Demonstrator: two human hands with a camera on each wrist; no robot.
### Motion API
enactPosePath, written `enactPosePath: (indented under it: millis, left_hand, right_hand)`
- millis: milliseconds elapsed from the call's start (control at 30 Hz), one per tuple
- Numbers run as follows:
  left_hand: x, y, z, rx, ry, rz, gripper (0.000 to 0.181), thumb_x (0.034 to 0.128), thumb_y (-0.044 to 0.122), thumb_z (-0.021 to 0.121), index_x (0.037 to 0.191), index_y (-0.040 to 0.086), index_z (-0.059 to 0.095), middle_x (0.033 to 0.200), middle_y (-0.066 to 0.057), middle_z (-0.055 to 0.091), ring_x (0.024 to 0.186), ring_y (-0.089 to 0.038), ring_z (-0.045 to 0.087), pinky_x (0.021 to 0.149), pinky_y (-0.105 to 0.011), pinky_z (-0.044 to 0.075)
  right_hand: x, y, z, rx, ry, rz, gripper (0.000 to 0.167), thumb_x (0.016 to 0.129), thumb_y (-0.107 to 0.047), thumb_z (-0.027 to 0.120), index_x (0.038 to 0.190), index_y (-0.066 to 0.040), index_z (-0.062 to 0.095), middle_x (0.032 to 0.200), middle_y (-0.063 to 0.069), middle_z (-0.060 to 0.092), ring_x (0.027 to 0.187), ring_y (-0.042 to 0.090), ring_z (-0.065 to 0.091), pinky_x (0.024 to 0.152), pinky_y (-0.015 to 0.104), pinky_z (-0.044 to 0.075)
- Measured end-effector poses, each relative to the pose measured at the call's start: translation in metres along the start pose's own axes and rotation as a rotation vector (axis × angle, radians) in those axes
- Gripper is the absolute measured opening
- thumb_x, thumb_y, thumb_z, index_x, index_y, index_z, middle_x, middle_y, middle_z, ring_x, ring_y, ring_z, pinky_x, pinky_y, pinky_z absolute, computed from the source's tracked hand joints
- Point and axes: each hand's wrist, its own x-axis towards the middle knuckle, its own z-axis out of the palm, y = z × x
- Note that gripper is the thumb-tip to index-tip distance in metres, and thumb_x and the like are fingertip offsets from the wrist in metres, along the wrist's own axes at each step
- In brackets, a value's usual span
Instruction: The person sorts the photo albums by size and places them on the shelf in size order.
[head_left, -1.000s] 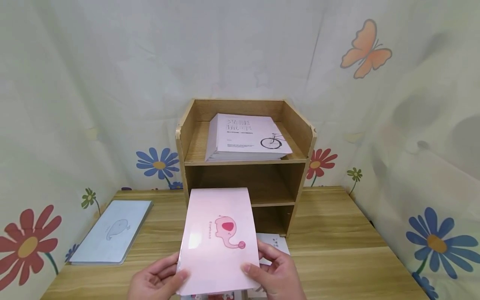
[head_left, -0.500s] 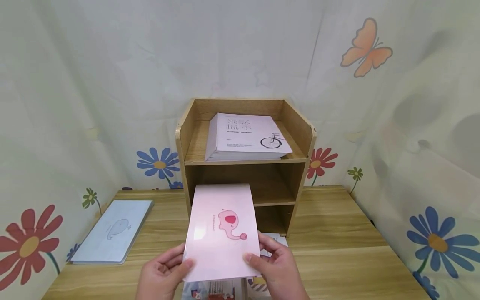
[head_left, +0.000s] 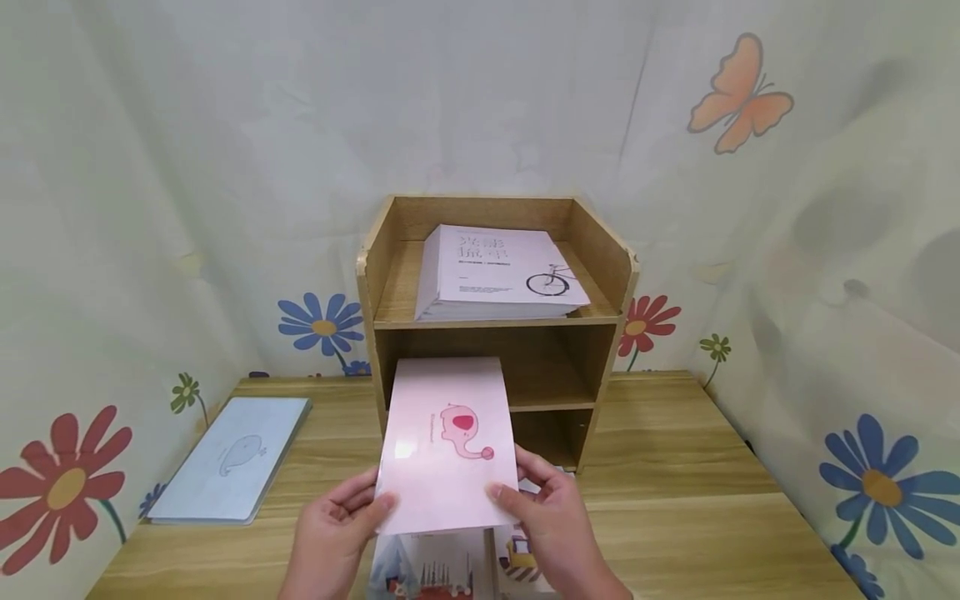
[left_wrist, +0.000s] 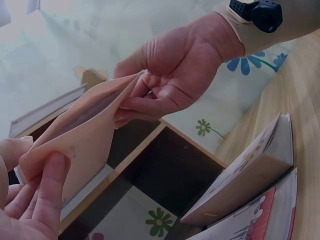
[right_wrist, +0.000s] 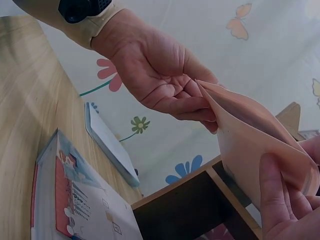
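Both hands hold a thin pink notebook (head_left: 450, 454) with an elephant on its cover. My left hand (head_left: 337, 525) pinches its near left corner, thumb on top and fingers beneath. On the right edge, my right hand (head_left: 557, 521) grips the same way. The notebook's far end overlaps the middle compartment of a wooden shelf (head_left: 367, 333); whether it is inside, I cannot tell. Its near edge gapes between the covers in both wrist views. Below lie two books: an illustrated book (head_left: 427, 571) and a second book (head_left: 521, 567), partly hidden by the notebook and right hand.
A thick stack of white books (head_left: 498, 271) sits on the top shelf. A pale blue notebook (head_left: 232, 458) with a whale lies at the left on the wooden table (head_left: 690, 500). Flower-printed cloth (head_left: 480, 100) hangs around the back and sides.
Both hands have moved the pink notebook forward and slightly right, towards the middle compartment. More of the illustrated book below now shows.
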Motion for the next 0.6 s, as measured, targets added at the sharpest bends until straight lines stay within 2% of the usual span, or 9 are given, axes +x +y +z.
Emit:
enactPosePath:
  millis: [167,400,600]
  left_hand:
    - [0.008,-0.003,0.001,-0.023,-0.011,0.017,0.050,0.0904,-0.001,0.075,0.137,-0.008,0.058,0.104,-0.009,0.077,0.089,-0.015,0.075,0.078,-0.028,0.064]
    - [0.016,-0.002,0.001,0.004,-0.024,0.044,0.050,0.0904,0.001,0.075,0.137,-0.004,0.059,0.111,-0.013,0.077,0.090,-0.015,0.076,0.080,-0.029,0.063]
    - [0.023,-0.001,0.002,-0.015,-0.036,0.028,0.048,0.0915,0.001,0.073,0.137,-0.002,0.060,0.116,-0.015,0.076,0.092,-0.018,0.077,0.082,-0.030,0.063]
  right_hand:
    - [0.007,0.002,-0.001,0.019,-0.002,-0.011,0.062,0.092,-0.002,0.074,0.149,0.001,0.049,0.124,0.019,0.060,0.093,0.023,0.075,0.084,0.040,0.063]
    - [0.016,0.005,-0.001,0.012,0.012,-0.029,0.061,0.092,-0.001,0.074,0.148,0.001,0.051,0.119,0.014,0.061,0.090,0.020,0.074,0.083,0.037,0.064]
    - [0.025,0.004,-0.001,0.003,0.021,-0.024,0.058,0.092,-0.001,0.074,0.146,0.000,0.054,0.113,0.012,0.061,0.089,0.018,0.073,0.084,0.035,0.063]
